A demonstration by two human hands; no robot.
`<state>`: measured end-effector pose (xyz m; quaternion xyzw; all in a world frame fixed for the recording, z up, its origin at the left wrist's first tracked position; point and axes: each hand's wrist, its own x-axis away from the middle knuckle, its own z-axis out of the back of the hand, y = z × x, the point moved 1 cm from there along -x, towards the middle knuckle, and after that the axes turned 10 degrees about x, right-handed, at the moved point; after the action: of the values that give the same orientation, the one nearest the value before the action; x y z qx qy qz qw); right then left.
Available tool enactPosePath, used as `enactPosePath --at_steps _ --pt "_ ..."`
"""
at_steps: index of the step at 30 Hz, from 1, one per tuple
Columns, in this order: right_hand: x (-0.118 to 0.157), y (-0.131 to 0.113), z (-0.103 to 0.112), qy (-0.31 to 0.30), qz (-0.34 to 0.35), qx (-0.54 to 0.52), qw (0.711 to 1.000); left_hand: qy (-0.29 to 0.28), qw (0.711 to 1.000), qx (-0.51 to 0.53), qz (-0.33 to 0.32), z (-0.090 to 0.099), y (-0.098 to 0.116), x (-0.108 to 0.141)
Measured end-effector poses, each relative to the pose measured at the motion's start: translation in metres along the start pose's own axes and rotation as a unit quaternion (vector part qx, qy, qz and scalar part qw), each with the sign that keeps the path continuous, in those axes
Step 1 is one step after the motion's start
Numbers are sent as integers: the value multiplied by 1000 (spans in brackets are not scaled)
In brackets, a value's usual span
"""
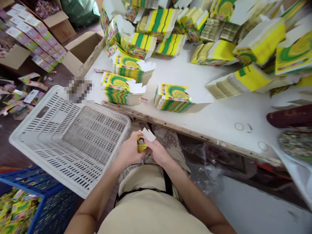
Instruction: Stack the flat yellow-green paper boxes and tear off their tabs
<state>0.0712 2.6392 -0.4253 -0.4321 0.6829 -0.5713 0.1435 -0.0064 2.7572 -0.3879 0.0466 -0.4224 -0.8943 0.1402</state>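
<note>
Above my lap, in front of the table edge, I hold a small yellow and green carton (pixel 142 147) between both hands. Its white end flaps (pixel 148 134) stand up, and a dark gap shows in it. My left hand (pixel 131 148) wraps round the carton's left side, with the thumb near the top. The fingers of my right hand (pixel 157 152) close on its right side by the flap. Just beyond on the white table lie two stacks of flat cartons, a left stack (pixel 122 89) and a right stack (pixel 173 97).
A white plastic basket (pixel 130 122) sits tilted at my left against the table (pixel 185 73). Below it, a blue crate (pixel 52 201) holds several yellow cartons. More flat carton bundles (pixel 151 22) line the table's back. A dark red cylinder (pixel 289 116) lies at the right.
</note>
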Motion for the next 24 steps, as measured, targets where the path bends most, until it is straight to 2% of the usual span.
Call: enactPosePath --at_steps 2,5,7,8,11,13,17,24 --pt "2 -5 1 -3 72 117 990 -8 1000 9 17 0 0 -1" --pt "8 -15 2 -17 216 300 929 -22 999 30 -8 -2 -3 -3" --pt "11 -18 3 -8 279 360 890 -11 998 34 -50 -4 -5 -5" --pt "11 -19 4 5 295 370 881 6 997 30 -67 -3 -5 -5" --pt "10 -19 10 71 298 344 888 52 996 -17 -76 4 -4 -3" --pt "8 -19 15 85 290 326 896 49 995 -53 -69 11 -2 0" --pt "7 -20 19 7 288 391 874 43 995 -48 -78 25 0 5" --pt "3 -39 35 -73 274 458 842 16 994 -22 -105 38 2 -1"
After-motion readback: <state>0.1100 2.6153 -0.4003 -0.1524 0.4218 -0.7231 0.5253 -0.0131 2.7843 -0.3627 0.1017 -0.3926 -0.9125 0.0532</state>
